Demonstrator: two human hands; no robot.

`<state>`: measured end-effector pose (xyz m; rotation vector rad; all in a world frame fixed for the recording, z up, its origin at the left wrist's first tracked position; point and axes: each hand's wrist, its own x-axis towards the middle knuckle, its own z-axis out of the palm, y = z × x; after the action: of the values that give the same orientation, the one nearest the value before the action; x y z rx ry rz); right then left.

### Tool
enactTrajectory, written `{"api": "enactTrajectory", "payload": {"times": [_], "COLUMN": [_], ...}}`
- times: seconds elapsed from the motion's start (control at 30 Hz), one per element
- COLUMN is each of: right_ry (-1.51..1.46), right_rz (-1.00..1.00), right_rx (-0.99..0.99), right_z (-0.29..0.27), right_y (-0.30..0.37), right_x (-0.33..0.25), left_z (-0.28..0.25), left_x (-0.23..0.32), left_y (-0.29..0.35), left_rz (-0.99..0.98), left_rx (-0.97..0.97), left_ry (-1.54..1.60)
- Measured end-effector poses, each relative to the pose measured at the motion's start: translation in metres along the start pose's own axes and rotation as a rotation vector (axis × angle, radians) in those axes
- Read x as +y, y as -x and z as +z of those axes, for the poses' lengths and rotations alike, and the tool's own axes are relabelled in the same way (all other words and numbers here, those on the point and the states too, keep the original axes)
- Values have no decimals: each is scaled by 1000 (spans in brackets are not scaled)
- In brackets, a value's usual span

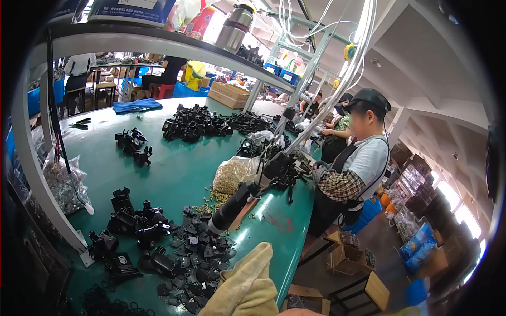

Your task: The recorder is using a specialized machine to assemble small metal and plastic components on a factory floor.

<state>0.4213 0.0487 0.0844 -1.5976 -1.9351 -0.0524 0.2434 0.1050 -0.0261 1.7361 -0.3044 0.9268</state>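
1 clear bag holds brass-coloured pieces near flat black parts; I cannot tell if fingers are spread.

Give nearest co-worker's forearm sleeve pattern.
The forearm sleeve is plaid, best seen in the head view.

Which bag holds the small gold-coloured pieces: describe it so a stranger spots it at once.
Find the green table. Toward its middle, just beyond the slanting, thick black tool, sits a clear plastic bag, with loose gold-coloured pieces spread at its near side. Its gold-coloured filling sets it apart from the heaps of black parts around it.
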Motion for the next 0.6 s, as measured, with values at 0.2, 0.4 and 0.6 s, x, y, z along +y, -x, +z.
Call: {"api": "enactTrajectory", "payload": {"times": [0.2, 0.4, 0.6], "right_ry": [62, -166, -482], "right_rz": [24, -75, -43], "right_rx": [-13, -77, -144], "right_z": [-32, 6, 60], "right_y": [6, -20, -69], "right_x": [-5, -19, -93], "left_z": [7, -28, -14], "left_x": [-2, 37, 184], "left_y": [-24, 12, 113], "left_rz": [83, -63, -607], "left_rx": [-75, -58, 361], "left_ry": [-22, -249, -460]}}
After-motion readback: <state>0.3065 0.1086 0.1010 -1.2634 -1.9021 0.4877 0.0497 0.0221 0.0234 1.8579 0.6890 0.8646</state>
